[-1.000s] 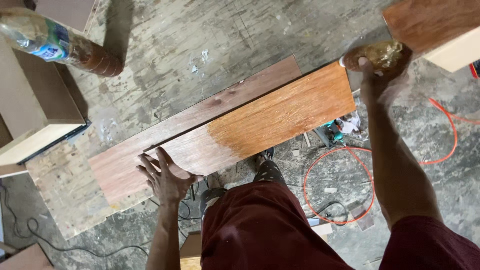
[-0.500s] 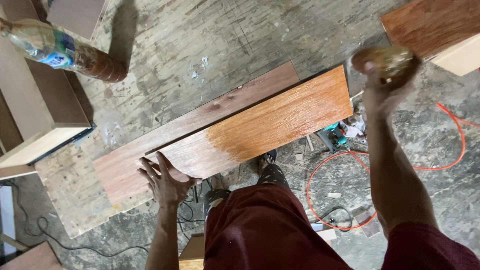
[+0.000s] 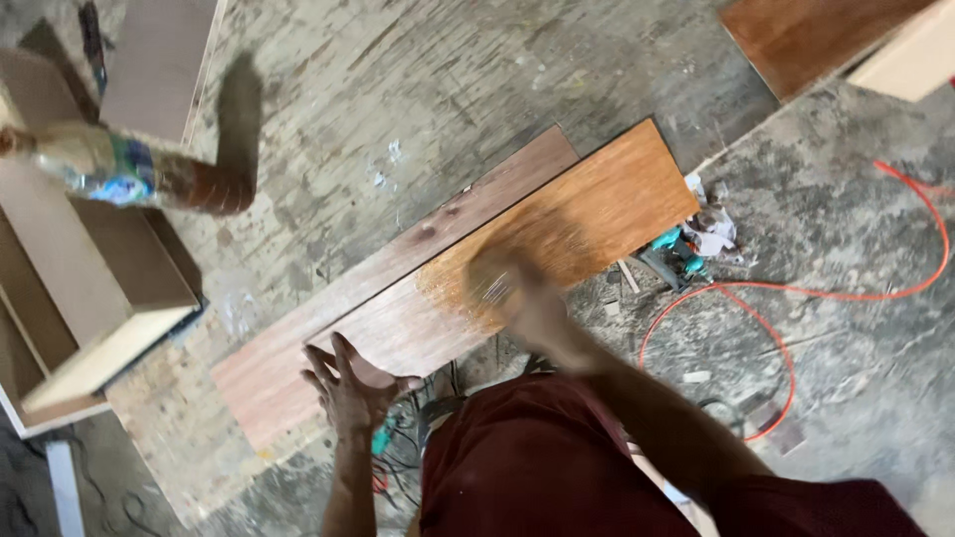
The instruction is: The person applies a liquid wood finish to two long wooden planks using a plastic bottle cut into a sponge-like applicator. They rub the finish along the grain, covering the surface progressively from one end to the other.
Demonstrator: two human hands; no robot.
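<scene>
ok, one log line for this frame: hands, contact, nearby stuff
left hand: flat on wooden board | right hand: blurred on board, maybe holding a pad | nearby: plastic bottle, orange cable

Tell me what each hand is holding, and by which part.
The left hand grips nothing; its spread fingers press the near edge of the wooden board. The right hand is blurred over the board; its hold cannot be told.
</scene>
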